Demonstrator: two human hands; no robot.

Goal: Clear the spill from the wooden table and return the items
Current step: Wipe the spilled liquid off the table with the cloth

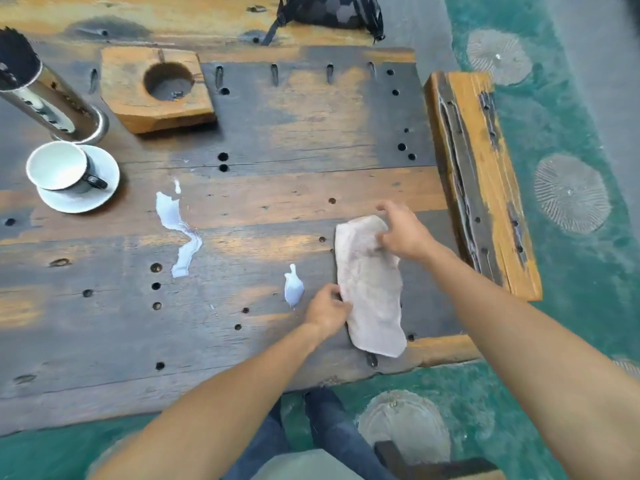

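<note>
The spill (180, 233) – a long pale streak running near to far on the counter (277, 140), with a small puddle (293, 285) just left of the left hand (327, 311) – lies left of the cloth (370, 289), pinched by that hand and the right hand (403, 233); the cup (57, 166) on its saucer (104, 188), far left, looks empty.

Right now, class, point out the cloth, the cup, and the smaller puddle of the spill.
cloth (372, 289), head view, on its flat middle.
cup (57, 165), head view, on its white inside.
smaller puddle (293, 287), head view, on its centre.
</note>
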